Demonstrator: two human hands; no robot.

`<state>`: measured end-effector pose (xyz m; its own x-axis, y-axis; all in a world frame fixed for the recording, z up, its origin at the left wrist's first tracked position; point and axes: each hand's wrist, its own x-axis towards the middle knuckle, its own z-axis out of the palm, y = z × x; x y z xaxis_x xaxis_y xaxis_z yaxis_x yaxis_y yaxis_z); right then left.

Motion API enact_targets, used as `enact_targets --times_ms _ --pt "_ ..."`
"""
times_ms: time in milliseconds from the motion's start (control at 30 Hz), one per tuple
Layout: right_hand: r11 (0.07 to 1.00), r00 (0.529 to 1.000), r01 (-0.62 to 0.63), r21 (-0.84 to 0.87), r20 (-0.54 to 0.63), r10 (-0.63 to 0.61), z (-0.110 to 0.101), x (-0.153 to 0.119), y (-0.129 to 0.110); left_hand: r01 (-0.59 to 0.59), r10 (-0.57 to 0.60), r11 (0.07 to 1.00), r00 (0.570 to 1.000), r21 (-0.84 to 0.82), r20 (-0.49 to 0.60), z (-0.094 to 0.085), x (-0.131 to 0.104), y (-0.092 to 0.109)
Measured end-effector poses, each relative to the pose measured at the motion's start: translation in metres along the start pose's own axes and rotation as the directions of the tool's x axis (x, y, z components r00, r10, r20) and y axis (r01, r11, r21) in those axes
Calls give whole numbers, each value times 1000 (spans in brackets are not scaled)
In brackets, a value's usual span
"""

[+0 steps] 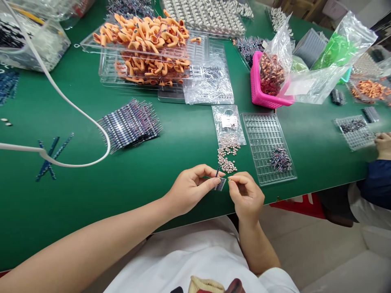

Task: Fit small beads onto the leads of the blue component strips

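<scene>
Near the table's front edge, my left hand point(195, 185) pinches a small blue circuit strip point(220, 184) between thumb and fingers. Just right of the strip, my right hand point(247, 194) is closed in a pinch; a tiny piece shows at its fingertips, too small to name. Beyond both hands lies a loose pile of small round pinkish parts point(227, 159), spilling from a clear labelled bag point(229, 122). A clear slotted tray point(262, 142) to the right carries a heap of small wired pieces point(280, 159).
Stacked circuit strips point(131, 124) lie to the left, near a white cable point(76, 106). Orange shells point(152, 40) fill trays at the back. A pink basket point(256, 87) holds copper-coloured parts. At the far right is another person's hand point(383, 145).
</scene>
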<state>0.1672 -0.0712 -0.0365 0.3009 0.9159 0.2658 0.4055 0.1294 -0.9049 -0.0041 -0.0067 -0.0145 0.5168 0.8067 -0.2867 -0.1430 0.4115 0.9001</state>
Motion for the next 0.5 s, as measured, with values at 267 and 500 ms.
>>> enact_targets --times_ms 267,500 --pt "988 989 -125 94 95 116 -3 2 0 94 -93 995 995 29 -37 1 3 3" --pt "988 985 -129 83 127 118 -2 5 -2 75 -72 991 997 111 -33 -1 4 -1"
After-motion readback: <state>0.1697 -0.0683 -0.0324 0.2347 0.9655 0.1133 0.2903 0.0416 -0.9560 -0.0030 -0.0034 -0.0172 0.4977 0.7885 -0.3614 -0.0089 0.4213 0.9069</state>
